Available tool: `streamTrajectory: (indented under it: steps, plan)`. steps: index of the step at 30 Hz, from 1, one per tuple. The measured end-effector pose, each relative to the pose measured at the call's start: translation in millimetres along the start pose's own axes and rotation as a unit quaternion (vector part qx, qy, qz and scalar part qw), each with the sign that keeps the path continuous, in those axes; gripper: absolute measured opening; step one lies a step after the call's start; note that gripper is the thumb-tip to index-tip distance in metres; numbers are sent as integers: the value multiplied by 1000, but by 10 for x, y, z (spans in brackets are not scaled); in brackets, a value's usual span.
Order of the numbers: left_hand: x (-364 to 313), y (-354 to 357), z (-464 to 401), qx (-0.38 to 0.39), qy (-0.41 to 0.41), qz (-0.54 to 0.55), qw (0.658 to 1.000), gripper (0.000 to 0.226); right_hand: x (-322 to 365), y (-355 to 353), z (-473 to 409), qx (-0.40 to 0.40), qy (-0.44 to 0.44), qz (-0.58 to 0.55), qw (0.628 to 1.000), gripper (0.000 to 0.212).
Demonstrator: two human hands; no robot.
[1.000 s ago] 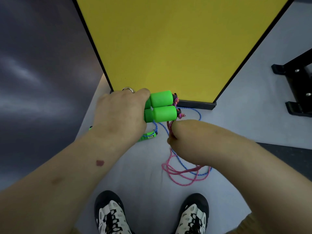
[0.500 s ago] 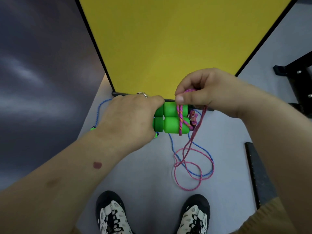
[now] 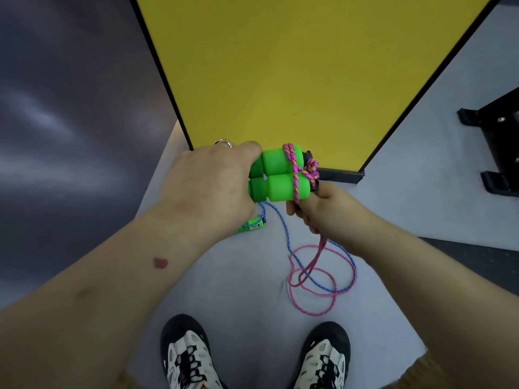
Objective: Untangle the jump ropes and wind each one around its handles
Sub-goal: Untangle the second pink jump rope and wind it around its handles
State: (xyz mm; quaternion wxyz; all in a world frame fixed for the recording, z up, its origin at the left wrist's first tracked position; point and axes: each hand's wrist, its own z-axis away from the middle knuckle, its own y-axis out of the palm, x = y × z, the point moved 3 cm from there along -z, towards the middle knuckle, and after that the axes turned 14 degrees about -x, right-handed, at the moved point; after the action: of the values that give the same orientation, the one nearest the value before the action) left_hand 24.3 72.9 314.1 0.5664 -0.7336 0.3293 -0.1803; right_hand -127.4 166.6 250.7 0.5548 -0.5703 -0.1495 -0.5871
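Head view, looking down past both forearms to the floor (image 3: 230,276) and 2 shoes. Left hand (image 3: 207,186) curled round the near ends of the 2 green handles (image 3: 276,176), held side by side and level in the air in front of the yellow panel (image 3: 295,74). Right hand (image 3: 311,210) just below the handles' far end, fingers closed on the pink rope (image 3: 317,279) where it came off the wraps. About 2 turns of pink rope already laid across both handles, crossing near the end caps, with a small knot of rope bunched at the caps. Remaining pink slack hung from the right hand and pooled in loose loops on the floor, lying over the blue rope (image 3: 283,228), which ran back to a small green handle (image 3: 251,226) on the floor under the left wrist. Judged as mid-wind on the first rope, most of the length left to take up. For a tidy result: steady tension from the right hand, each new turn laid beside the last and worked toward the left hand rather than stacked at the caps; handles pinched tight together against twisting apart; slack lifted clear of the blue rope before each pass, since a snagged loop looked likely to drag it along.
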Motion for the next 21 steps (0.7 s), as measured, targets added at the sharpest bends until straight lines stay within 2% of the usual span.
streamTrajectory:
  steps: [5, 12, 18, 21]
  plan:
    - [56, 65, -14, -10, -10, -16, 1000, 37, 156, 22, 221, -23, -64, 152, 986, 34]
    - [97, 136, 2, -17, -16, -32, 999, 37, 339, 85, 433, 0, -149, 340, 928, 31]
    - [68, 147, 11, -8, 0, -46, 999, 35, 654, -101, 458, -16, -191, 399, 897, 20]
    - [70, 167, 25, -18, 8, -56, 998, 32, 831, -233, 413, -21, -195, 374, 906, 16]
